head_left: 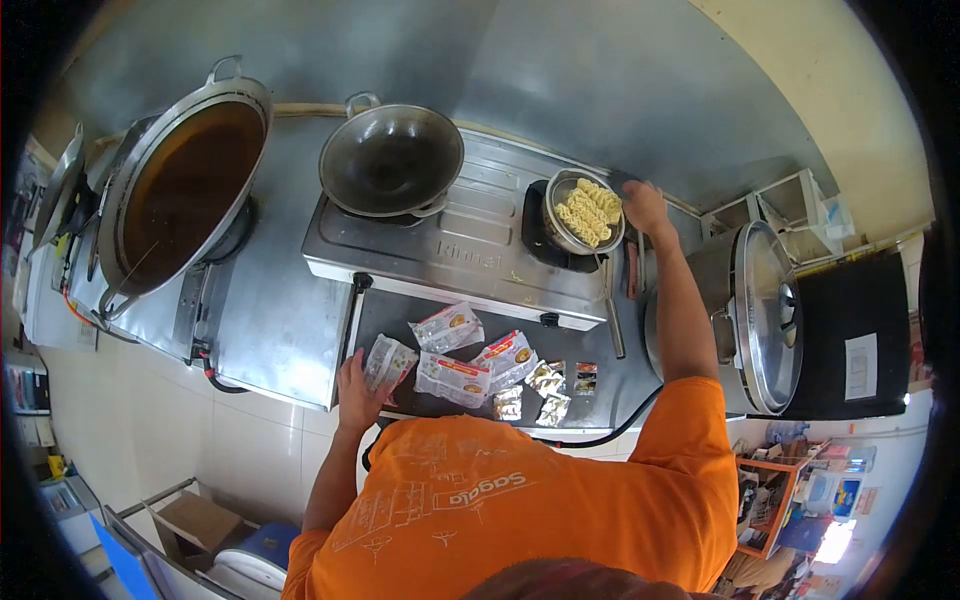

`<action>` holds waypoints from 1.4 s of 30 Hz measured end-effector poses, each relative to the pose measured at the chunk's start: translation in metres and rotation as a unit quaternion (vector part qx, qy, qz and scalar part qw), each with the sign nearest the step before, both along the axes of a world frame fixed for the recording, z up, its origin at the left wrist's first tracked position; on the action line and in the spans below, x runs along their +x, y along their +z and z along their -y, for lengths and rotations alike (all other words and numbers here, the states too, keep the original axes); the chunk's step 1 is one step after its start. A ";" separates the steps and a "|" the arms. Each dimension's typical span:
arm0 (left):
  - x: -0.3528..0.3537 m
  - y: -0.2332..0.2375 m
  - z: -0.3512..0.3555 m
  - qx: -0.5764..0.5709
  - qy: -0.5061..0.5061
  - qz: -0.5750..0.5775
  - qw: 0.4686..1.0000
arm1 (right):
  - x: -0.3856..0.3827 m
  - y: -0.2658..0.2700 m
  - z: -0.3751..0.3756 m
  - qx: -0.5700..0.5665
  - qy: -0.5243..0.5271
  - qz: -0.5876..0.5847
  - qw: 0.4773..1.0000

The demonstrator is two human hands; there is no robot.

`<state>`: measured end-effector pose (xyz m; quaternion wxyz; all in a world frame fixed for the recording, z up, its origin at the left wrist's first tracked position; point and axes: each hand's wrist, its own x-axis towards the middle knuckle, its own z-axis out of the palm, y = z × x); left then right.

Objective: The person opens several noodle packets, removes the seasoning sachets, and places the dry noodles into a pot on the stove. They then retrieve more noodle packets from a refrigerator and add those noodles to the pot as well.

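My left hand (358,392) is at the front left of the counter, its fingers closed on the edge of an instant noodle packet (391,360). More crumpled noodle packets (453,379) lie just to its right, and several small seasoning sachets (546,378) sit beyond them. At the back right, my right hand (645,208) is beside a metal pot (553,222) on the stove. Its fingers are curled by a dark object that I cannot make out. Blocks of yellow noodles (588,212) rest in the pot.
The silver gas stove (480,235) also carries a wok (390,160). A large pan of brown liquid (190,185) stands at the left. At the right is a big lidded pot (765,315). A metal-handled utensil (613,320) and a brown handle (631,270) lie near the stove.
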<state>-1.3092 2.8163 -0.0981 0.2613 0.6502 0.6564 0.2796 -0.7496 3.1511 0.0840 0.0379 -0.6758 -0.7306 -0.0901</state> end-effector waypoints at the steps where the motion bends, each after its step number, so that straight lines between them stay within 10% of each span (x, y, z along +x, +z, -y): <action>1: 0.000 0.002 0.000 0.001 -0.001 0.005 1.000 | -0.007 0.004 0.000 0.011 0.016 -0.020 1.000; 8: 0.002 0.015 0.001 -0.012 0.013 0.005 1.000 | -0.029 0.011 -0.014 -0.098 -0.007 -0.210 0.973; 17: 0.003 0.007 0.010 -0.006 0.022 0.008 1.000 | -0.029 0.011 -0.033 -0.166 0.068 -0.026 0.983; 42: -0.002 0.014 0.014 -0.017 0.044 -0.002 0.999 | -0.011 0.005 -0.010 -0.082 0.076 -0.112 0.987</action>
